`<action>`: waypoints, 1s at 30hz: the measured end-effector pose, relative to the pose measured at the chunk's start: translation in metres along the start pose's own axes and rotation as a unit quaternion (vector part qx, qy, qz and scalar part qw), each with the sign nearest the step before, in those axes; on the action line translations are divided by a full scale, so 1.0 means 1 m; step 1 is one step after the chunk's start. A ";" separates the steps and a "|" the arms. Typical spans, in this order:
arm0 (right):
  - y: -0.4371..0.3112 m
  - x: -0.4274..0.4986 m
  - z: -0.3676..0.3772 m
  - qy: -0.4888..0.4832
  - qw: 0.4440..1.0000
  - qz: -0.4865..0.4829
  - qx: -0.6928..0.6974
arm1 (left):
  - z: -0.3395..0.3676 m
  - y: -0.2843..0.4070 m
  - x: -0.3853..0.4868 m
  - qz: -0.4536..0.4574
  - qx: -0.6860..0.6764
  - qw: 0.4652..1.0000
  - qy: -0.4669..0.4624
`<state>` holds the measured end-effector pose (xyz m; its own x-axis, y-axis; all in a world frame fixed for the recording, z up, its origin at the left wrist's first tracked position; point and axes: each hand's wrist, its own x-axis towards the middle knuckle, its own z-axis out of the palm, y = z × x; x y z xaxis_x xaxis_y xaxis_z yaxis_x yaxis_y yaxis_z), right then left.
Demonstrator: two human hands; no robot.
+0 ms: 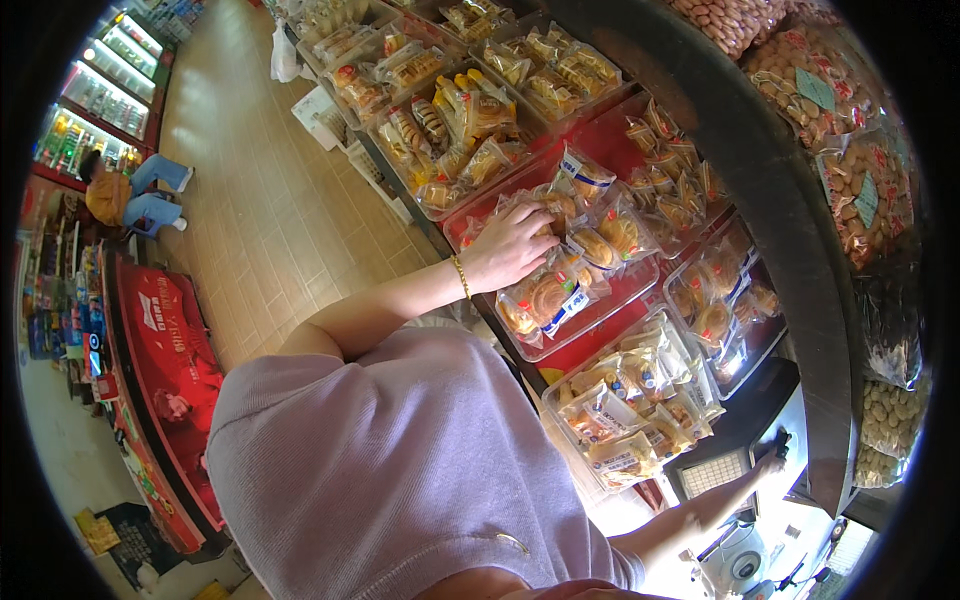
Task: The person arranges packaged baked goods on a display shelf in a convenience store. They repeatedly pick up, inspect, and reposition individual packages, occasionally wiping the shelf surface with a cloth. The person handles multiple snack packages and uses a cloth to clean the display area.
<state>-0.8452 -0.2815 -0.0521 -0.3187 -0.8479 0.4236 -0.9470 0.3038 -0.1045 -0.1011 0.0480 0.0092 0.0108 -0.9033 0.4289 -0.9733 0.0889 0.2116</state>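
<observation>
My left hand (511,245), with a gold bracelet at its wrist, lies over wrapped round pastries (559,208) in a clear plastic tray (551,356). Its fingers are spread and bent down onto the wrappers; my thumb is hidden, so a grip cannot be made out. More pastries in clear wrappers with blue-and-white bands (551,296) lie just beside the fingers. Far over at the lower right, my right hand (769,463) reaches past a keyboard (711,480). At its fingertips is a small dark object (782,442), too small and glare-lit to name.
Several trays of wrapped bread (457,127) line the stand. Another tray of packaged pastries (634,397) is nearer the keyboard. A dark curved ledge (795,195) separates these from bagged nuts (814,82). A seated person (124,191) is by drink coolers (105,97), across the tiled floor (255,187).
</observation>
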 end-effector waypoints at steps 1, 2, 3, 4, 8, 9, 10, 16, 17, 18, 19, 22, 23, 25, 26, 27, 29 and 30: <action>0.000 -0.005 -0.002 -0.004 0.999 0.018 0.047 | -0.001 -0.002 0.003 0.011 0.005 1.000 -0.009; -0.001 -0.008 -0.009 -0.053 0.997 0.048 0.010 | -0.001 -0.005 0.006 0.025 0.011 1.000 -0.011; -0.003 -0.016 -0.017 -0.058 0.998 0.027 0.027 | -0.002 -0.008 0.008 0.037 0.018 0.999 -0.013; -0.007 -0.024 -0.024 -0.064 0.997 0.005 0.045 | -0.002 -0.013 0.015 0.054 0.024 0.998 -0.026; -0.041 -0.073 -0.061 -0.056 0.963 -0.001 0.265 | -0.005 -0.042 0.048 0.169 0.022 0.985 -0.013; -0.051 -0.092 -0.071 -0.053 0.923 0.032 0.380 | -0.006 -0.050 0.058 0.195 0.039 0.979 -0.035; -0.059 -0.112 -0.082 -0.048 0.859 0.072 0.504 | -0.007 -0.057 0.069 0.230 0.049 0.971 -0.035; -0.114 -0.237 -0.147 -0.067 0.477 0.224 0.847 | 0.011 -0.093 0.129 0.287 0.011 0.957 -0.046; -0.132 -0.257 -0.157 -0.100 0.464 0.184 0.861 | 0.018 -0.101 0.142 0.289 -0.006 0.954 -0.076; -0.153 -0.281 -0.167 -0.116 0.458 0.167 0.865 | 0.026 -0.110 0.153 0.287 -0.024 0.955 -0.074; -0.175 -0.299 -0.178 -0.112 0.434 0.185 0.875 | 0.033 -0.122 0.166 0.277 -0.051 0.954 -0.099; -0.239 -0.345 -0.208 -0.181 0.262 0.026 0.948 | 0.063 -0.149 0.205 0.201 -0.036 0.964 -0.170; -0.253 -0.360 -0.218 -0.125 0.335 0.062 0.932 | 0.074 -0.156 0.218 0.206 -0.011 0.966 -0.154; -0.271 -0.387 -0.232 -0.120 0.339 0.060 0.931 | 0.097 -0.166 0.245 0.233 -0.001 0.965 -0.119; -0.275 -0.399 -0.235 -0.116 0.341 0.054 0.931 | 0.109 -0.169 0.260 0.240 0.001 0.965 -0.105; -0.277 -0.412 -0.239 -0.095 0.352 0.089 0.927 | 0.120 -0.171 0.271 0.241 0.006 0.966 -0.098; -0.279 -0.443 -0.249 -0.041 0.377 0.165 0.911 | 0.139 -0.176 0.289 0.240 0.018 0.966 -0.097; -0.281 -0.455 -0.256 -0.044 0.402 0.155 0.902 | 0.147 -0.179 0.296 0.238 0.025 0.966 -0.102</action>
<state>-0.4242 0.1301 0.0145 -0.3583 -0.9266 0.1141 0.6741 -0.3413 -0.6550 0.0424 -0.2968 -0.0308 -0.4804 -0.8297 0.2842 -0.8670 0.4981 -0.0113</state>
